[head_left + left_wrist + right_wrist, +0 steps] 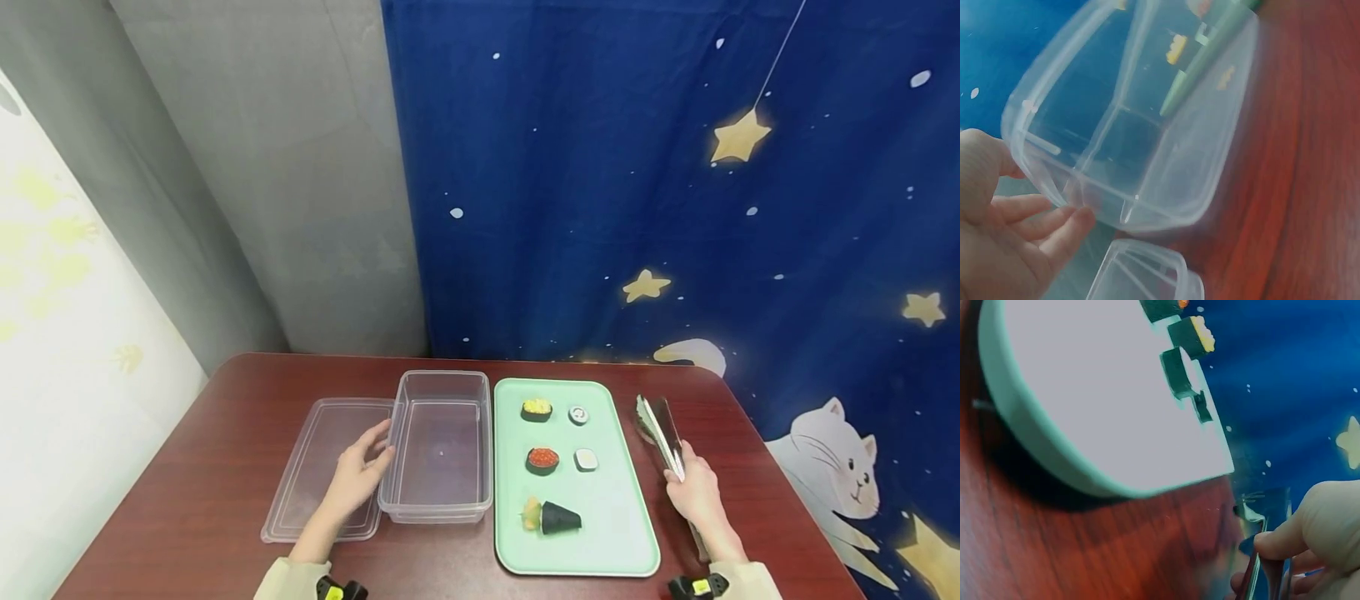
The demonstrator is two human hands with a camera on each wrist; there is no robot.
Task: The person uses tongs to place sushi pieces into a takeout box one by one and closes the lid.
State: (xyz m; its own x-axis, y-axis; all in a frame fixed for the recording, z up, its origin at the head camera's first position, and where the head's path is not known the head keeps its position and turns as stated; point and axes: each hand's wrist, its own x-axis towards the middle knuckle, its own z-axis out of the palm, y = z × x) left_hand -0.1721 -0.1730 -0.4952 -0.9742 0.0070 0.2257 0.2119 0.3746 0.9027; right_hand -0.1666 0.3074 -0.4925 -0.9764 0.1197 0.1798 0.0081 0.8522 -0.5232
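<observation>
Beside a clear plastic container (438, 508), my left hand (356, 477) has its fingers at the left wall, fairly straight and spread. The left wrist view puts the fingertips (1079, 219) against the end of the container (1191, 181). My right hand (696, 492) grips metal tongs (660, 433) to the right of a mint-green tray (622, 533). In the right wrist view the thumb presses on the tongs (1254, 569). On the tray lie a yellow-topped sushi (536, 409), a red-topped sushi (542, 460), a dark cone-shaped hand roll (560, 517) and two small white-topped rolls (586, 459).
A clear flat lid (322, 467) lies on the dark red table (187, 500), left of the container and partly under my left forearm. The container stands close against the tray's left edge. A blue star-patterned curtain (562, 208) hangs behind the table.
</observation>
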